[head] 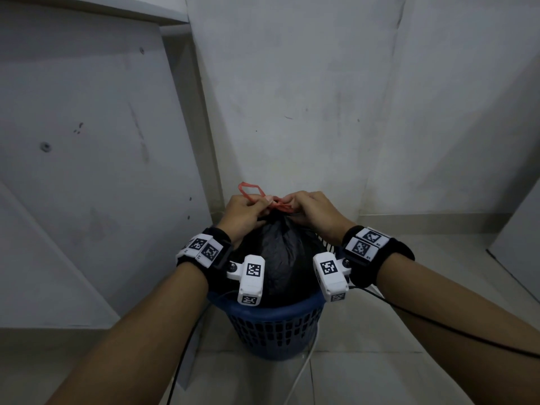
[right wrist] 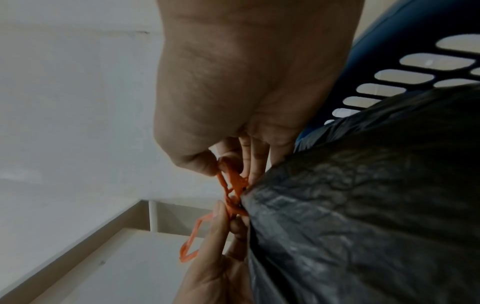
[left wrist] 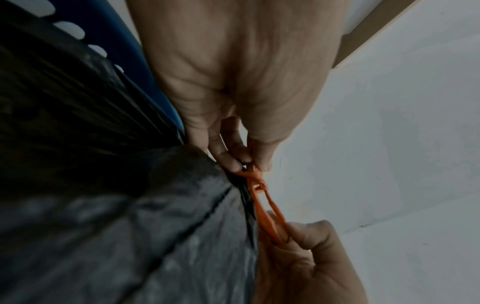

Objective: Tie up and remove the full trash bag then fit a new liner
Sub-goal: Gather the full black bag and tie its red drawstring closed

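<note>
A full black trash bag point(head: 277, 258) stands in a blue slotted basket point(head: 274, 323) on the floor in a corner. Its gathered neck is crossed by an orange drawstring point(head: 279, 205). My left hand point(head: 263, 202) pinches the left side of the drawstring, and a free loop point(head: 250, 189) sticks up behind it. My right hand point(head: 293, 205) pinches the right side. In the left wrist view the strands point(left wrist: 259, 197) cross between the two hands in a loose knot. The right wrist view shows the knot point(right wrist: 231, 195) lying against the bag's neck point(right wrist: 337, 205).
Grey-white walls close in behind and to the right of the basket. A white panel point(head: 87, 171) leans along the left. Pale floor tiles point(head: 409, 375) lie around the basket, with a black cable point(head: 438, 325) and a white cable point(head: 301, 372) trailing over them.
</note>
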